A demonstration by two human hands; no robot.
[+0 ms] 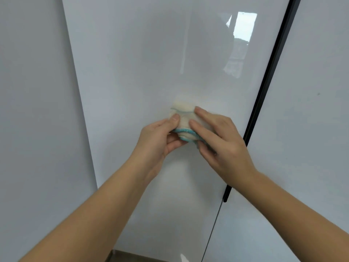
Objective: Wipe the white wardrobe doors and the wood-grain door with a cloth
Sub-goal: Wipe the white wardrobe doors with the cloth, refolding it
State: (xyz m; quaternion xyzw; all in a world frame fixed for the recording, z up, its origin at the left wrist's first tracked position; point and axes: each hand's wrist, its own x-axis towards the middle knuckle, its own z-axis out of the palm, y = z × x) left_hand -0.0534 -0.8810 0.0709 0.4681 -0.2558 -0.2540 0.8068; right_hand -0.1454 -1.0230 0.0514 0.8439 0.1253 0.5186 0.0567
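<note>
A folded cream cloth [183, 121] with a blue stitched edge is held in front of the glossy white wardrobe door [151, 63]. My left hand [160, 142] grips the cloth's left side, thumb on top and fingers curled underneath. My right hand [217, 137] lies over the cloth's right side with fingers stretched along it, covering part of it. A second white wardrobe door [306, 129] stands to the right, beyond a black vertical handle strip [268, 82]. No wood-grain door is in view.
A plain grey-white panel [37, 110] fills the left side. The centre door reflects a bright window. A strip of brown floor [128, 257] shows at the bottom edge. The black handle strip ends just below my right forearm.
</note>
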